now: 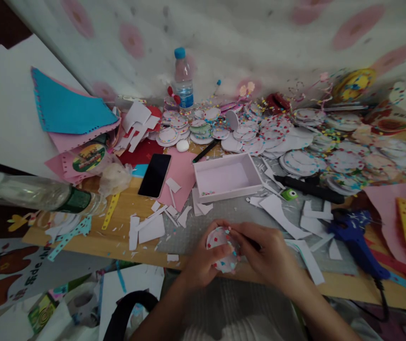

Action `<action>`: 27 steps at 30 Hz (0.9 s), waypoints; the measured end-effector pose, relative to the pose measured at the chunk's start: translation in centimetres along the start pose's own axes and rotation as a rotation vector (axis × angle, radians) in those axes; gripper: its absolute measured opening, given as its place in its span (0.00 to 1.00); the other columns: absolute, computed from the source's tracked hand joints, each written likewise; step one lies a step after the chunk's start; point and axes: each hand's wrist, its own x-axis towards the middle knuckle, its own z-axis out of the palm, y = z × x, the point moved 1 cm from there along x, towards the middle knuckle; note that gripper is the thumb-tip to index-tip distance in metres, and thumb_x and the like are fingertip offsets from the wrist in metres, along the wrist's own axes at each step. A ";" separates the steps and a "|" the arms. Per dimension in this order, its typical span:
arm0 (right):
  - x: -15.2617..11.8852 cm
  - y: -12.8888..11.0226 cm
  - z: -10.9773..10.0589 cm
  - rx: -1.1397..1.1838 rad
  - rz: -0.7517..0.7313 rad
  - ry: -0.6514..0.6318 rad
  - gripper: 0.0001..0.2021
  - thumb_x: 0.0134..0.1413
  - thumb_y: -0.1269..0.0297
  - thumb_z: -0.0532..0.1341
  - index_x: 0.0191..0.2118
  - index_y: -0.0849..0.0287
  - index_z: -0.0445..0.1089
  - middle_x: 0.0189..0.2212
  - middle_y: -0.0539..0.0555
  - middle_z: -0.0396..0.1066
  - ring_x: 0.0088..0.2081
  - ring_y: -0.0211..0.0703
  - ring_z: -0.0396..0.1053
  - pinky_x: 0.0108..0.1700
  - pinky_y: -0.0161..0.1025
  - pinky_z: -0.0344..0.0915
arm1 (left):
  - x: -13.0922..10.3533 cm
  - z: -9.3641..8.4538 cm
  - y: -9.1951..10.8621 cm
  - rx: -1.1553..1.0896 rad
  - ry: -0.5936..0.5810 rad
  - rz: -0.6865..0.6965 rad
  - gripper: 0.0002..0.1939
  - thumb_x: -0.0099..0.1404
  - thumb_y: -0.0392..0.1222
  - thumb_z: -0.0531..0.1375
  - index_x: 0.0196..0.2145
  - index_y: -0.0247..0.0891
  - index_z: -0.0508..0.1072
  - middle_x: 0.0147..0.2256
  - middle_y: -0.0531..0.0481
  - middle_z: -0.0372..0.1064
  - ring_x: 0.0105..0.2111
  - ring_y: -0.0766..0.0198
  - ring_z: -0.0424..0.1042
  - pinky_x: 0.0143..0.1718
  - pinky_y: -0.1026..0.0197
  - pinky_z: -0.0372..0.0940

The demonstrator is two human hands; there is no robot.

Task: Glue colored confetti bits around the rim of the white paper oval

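My left hand is wrapped around a small round white paper disc dotted with red and blue bits, its thumb lying across the face. At the right edge of this disc, my right hand pinches with thumb and fingers; whether a tiny bit also sits between the fingertips is hidden. Both hands are just over the table's front edge. Beyond them stands an open white box with a few coloured bits in its near left corner.
Similar decorated discs are heaped along the back. A blue glue gun lies right, near a black tool. Paper scraps and a phone are left of the box. A water bottle stands behind.
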 end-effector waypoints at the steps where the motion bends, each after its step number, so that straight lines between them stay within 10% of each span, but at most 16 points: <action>1: 0.0 0.0 0.0 -0.005 -0.008 -0.004 0.12 0.62 0.68 0.53 0.38 0.61 0.75 0.23 0.50 0.71 0.24 0.37 0.67 0.26 0.33 0.59 | 0.0 0.0 0.0 0.005 0.005 -0.007 0.24 0.52 0.41 0.69 0.45 0.40 0.67 0.31 0.53 0.67 0.22 0.69 0.70 0.19 0.68 0.70; 14: -0.3 0.0 0.5 0.109 0.079 0.001 0.12 0.63 0.62 0.54 0.41 0.57 0.75 0.29 0.52 0.76 0.26 0.39 0.70 0.29 0.34 0.63 | 0.1 0.2 0.5 -0.164 0.095 0.114 0.23 0.57 0.58 0.62 0.40 0.36 0.72 0.36 0.45 0.71 0.38 0.56 0.72 0.40 0.59 0.67; 22: -0.4 0.1 -1.5 0.098 0.066 0.055 0.12 0.62 0.59 0.55 0.44 0.56 0.73 0.30 0.52 0.74 0.28 0.38 0.69 0.28 0.33 0.64 | 0.4 0.7 1.8 -0.512 0.219 -0.164 0.21 0.61 0.57 0.56 0.36 0.34 0.74 0.34 0.43 0.74 0.33 0.54 0.74 0.35 0.54 0.66; 27: -0.3 0.4 -3.5 0.017 -0.179 -0.047 0.20 0.55 0.59 0.64 0.53 0.51 0.67 0.46 0.57 0.68 0.48 0.47 0.68 0.48 0.40 0.67 | 0.8 0.7 2.3 -0.438 0.229 -0.423 0.23 0.61 0.57 0.54 0.31 0.32 0.75 0.30 0.41 0.75 0.32 0.52 0.75 0.36 0.54 0.66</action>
